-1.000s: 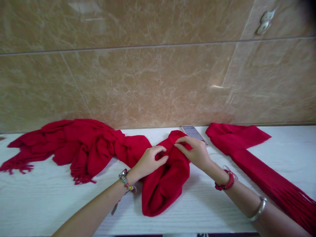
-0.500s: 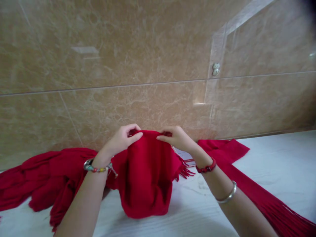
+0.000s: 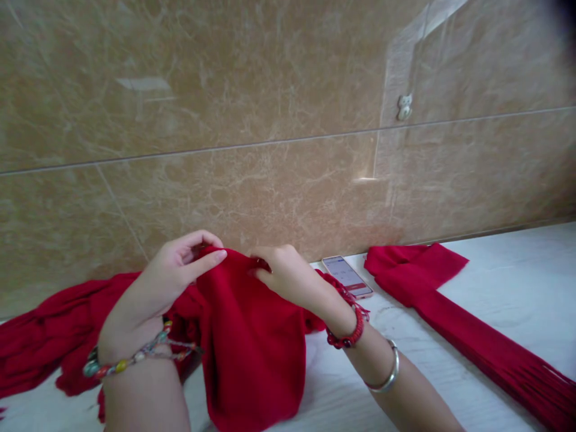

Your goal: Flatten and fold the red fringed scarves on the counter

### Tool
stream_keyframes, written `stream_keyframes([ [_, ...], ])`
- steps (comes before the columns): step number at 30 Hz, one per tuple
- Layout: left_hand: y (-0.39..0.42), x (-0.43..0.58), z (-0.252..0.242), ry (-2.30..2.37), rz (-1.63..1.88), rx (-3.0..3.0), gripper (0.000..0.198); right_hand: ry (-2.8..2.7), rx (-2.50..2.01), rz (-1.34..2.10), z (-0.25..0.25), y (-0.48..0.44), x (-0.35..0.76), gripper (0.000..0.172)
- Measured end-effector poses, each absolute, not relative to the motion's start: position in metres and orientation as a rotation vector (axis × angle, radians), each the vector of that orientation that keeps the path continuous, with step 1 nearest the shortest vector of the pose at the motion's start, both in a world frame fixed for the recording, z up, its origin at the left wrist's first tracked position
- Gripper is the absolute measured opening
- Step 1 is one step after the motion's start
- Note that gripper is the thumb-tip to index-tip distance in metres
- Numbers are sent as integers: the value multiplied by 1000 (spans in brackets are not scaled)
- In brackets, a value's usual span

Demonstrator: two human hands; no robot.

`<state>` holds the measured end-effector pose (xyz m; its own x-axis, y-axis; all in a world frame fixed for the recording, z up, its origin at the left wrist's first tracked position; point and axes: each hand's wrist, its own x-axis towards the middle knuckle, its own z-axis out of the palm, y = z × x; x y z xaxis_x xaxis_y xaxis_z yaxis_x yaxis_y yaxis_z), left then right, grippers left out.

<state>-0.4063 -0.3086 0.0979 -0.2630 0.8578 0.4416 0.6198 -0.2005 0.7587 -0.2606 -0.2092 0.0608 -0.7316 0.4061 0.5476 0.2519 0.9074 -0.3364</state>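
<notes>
A red scarf (image 3: 256,354) hangs in front of me in a folded panel, held up by its top edge. My left hand (image 3: 168,270) pinches the upper left of that edge between thumb and fingers. Farther right along the same edge, my right hand (image 3: 290,276) is closed on the cloth, its fingertips partly hidden. Red fringe shows behind my right wrist; whether it belongs to the held scarf I cannot tell. Beaded bracelets circle both wrists, and a silver bangle sits on my right forearm.
On the white surface (image 3: 517,294), a crumpled red heap of cloth (image 3: 67,330) lies at left. A phone (image 3: 347,277) with a lit screen rests behind my right hand. Another red fringed scarf (image 3: 468,327) stretches out at right. A marbled wall (image 3: 270,90) bears a cat-shaped piece (image 3: 404,107).
Both hands have shifted left with the scarf, and its hanging panel has swung lower and wider. My right hand has turned over its edge. The phone is now more exposed.
</notes>
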Motion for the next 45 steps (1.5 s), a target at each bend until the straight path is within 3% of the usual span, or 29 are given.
stream_keyframes([
  [11,-350,-441,103,2164,2269,1421,16,-2461,-483,247,52,-206,-269,19],
  [20,-339,-452,105,2257,2627,1163,11,-2775,-366,157,35,-173,-272,15],
  [23,-341,-467,101,2542,2480,1195,12,-2749,-427,187,31,-161,-270,13],
  [26,-341,-477,95,2994,1734,1261,13,-2636,-422,241,37,-156,-263,11],
  [28,-337,-474,90,2935,1178,1404,23,-2536,-410,274,43,-159,-259,11],
  [31,-321,-456,82,2542,807,1747,43,-2402,-442,286,51,-168,-256,11],
  [34,-299,-430,76,2120,761,2005,52,-2341,-444,307,54,-176,-257,11],
  [37,-281,-411,73,1818,810,2061,40,-2307,-442,337,54,-179,-256,12],
  [40,-277,-409,74,1838,954,2050,23,-2298,-456,338,53,-177,-253,8],
  [45,-293,-427,81,2009,1230,1986,21,-2304,-489,409,53,-168,-246,8],
])
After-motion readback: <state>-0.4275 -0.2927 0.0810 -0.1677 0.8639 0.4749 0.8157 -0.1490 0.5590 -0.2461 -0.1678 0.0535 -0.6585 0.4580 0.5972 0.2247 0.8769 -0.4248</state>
